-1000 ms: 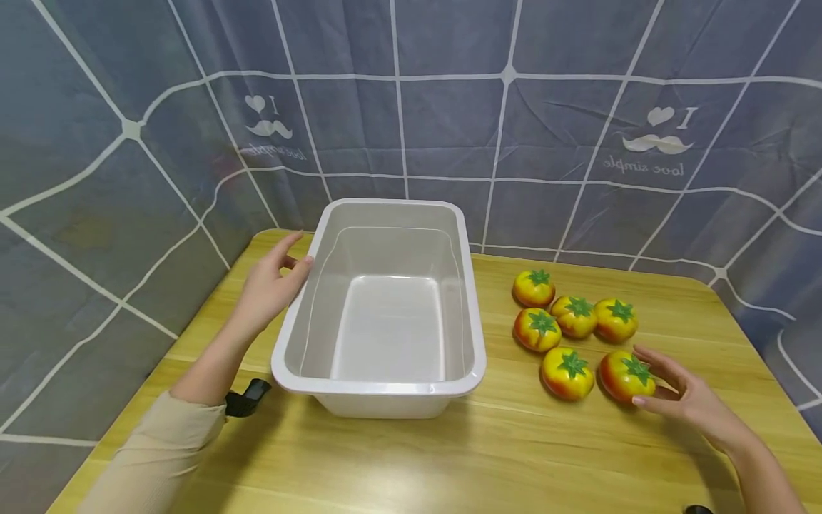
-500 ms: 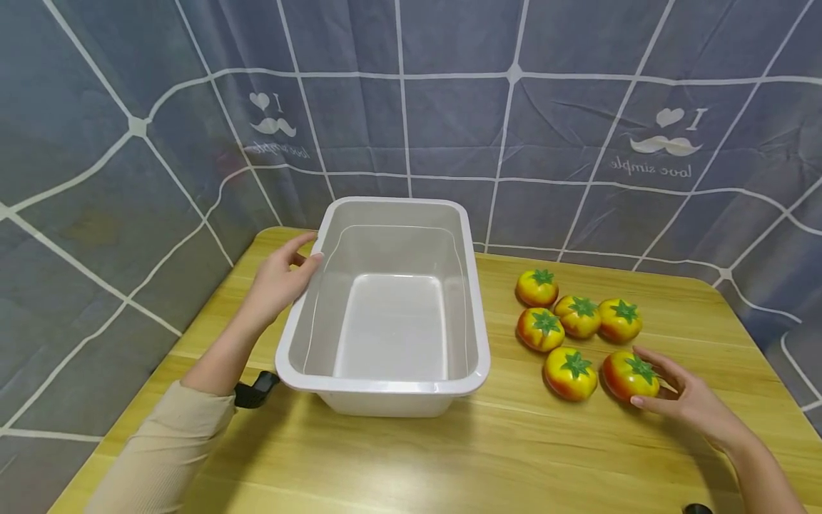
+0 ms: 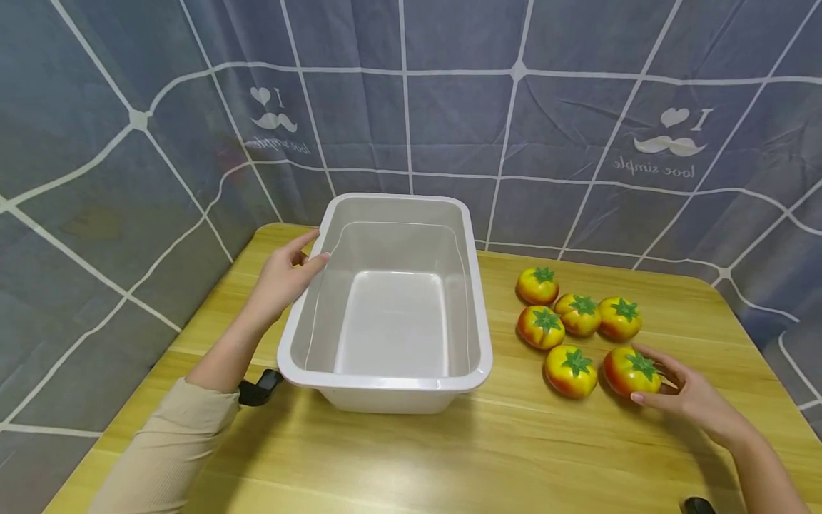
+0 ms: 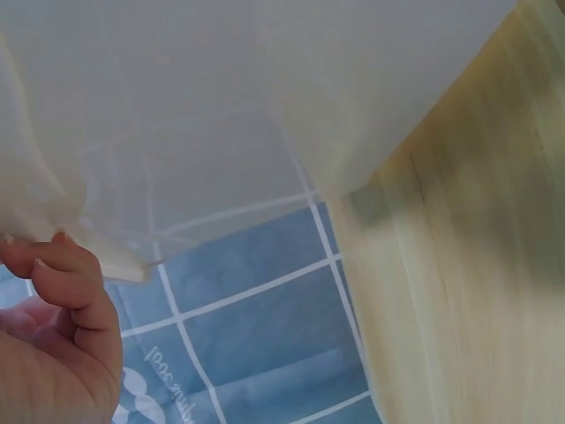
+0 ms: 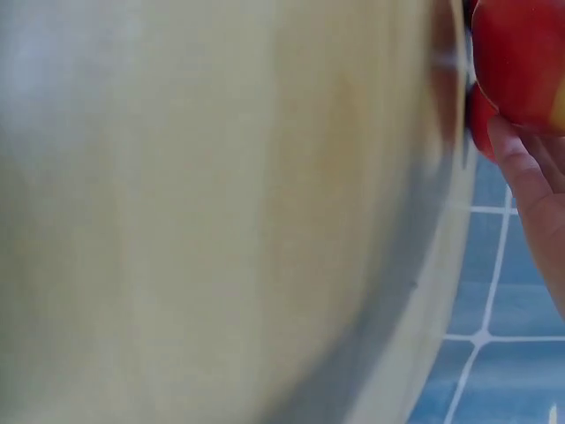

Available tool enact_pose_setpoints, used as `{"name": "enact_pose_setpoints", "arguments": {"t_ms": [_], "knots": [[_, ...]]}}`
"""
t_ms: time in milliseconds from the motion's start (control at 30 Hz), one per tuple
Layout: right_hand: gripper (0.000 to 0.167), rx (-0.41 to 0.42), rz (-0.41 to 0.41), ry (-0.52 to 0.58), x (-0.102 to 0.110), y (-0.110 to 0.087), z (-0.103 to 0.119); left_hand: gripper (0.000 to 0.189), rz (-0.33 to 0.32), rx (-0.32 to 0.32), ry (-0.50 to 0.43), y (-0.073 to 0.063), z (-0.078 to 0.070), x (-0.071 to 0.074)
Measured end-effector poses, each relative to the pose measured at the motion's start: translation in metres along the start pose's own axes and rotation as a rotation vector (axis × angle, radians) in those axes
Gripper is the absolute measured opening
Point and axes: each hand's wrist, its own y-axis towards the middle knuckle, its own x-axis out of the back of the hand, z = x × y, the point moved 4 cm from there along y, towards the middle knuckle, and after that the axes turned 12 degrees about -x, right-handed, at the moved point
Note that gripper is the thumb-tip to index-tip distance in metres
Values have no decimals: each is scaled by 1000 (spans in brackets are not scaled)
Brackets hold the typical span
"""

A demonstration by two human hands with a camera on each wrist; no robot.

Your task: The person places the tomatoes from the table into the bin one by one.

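Clearly, the left hand (image 3: 282, 277) pinches the tub (image 3: 385, 384) by its rim (thumb on top); the right hand (image 3: 696, 401) curls fingers and thumb round one fruit (image 3: 624, 373).

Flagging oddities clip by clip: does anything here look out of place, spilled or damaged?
Only the lettering on the grey-blue curtain in the head view: it reads backwards, as if seen from behind. The tub and red-yellow fruits show no visible damage, and nothing looks spilled.
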Motion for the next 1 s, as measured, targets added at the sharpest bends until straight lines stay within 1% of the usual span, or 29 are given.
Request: {"name": "enact_pose_setpoints", "arguments": {"t_ms": [167,300,400,500,633,733,867,1000], "knots": [[68,10,27,8,5,1,8,57,-5,7,-91,-3,2,-2],[68,46,31,-10,11,4,17,59,15,15,-149,-6,4,-3],[68,67,37,-7,16,8,24,60,36,13,-165,-6,4,-4],[70,70,59,6,20,12,32,61,51,10,-176,-5,4,-5],[71,87,69,-10,25,17,47,62,68,8,-200,-5,3,-4],[72,121,67,-25,26,20,59,61,81,2,-210,-6,1,-4],[72,144,76,-27,26,25,74,61,83,2,-216,-6,0,-4],[70,140,69,-57,24,31,87,61,69,11,-211,-6,0,-4]]}}
